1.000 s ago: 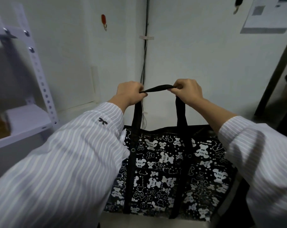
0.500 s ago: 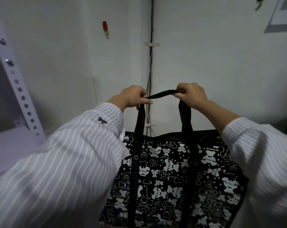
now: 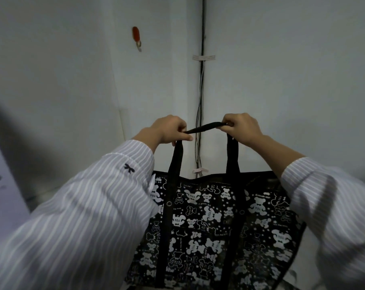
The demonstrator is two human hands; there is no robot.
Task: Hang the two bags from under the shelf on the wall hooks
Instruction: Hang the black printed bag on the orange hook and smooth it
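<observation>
Indoors, white corner walls [image 3: 51, 80], red hook [image 3: 136, 34], left hand [image 3: 169, 129], right hand [image 3: 242, 127] clasping bag strap [image 3: 206, 127].

The bag [image 3: 208, 227] is black, printed all over with white teddy bears, small white stars and white lettering, among it the word YOU. Its handle [image 3: 206, 127] and the two bands down its face are plain black. The left sleeve [image 3: 83, 216] and right sleeve [image 3: 334, 206] are white with fine greyish stripes, and the left cuff carries a small black bow [image 3: 128, 168]. The wall [image 3: 282, 80] is pale grey-white. The hook [image 3: 136, 35] has a red-orange top and a pale lower part. Dark and white cables [image 3: 199, 114] pass under a whitish tape strip [image 3: 204, 57].
</observation>
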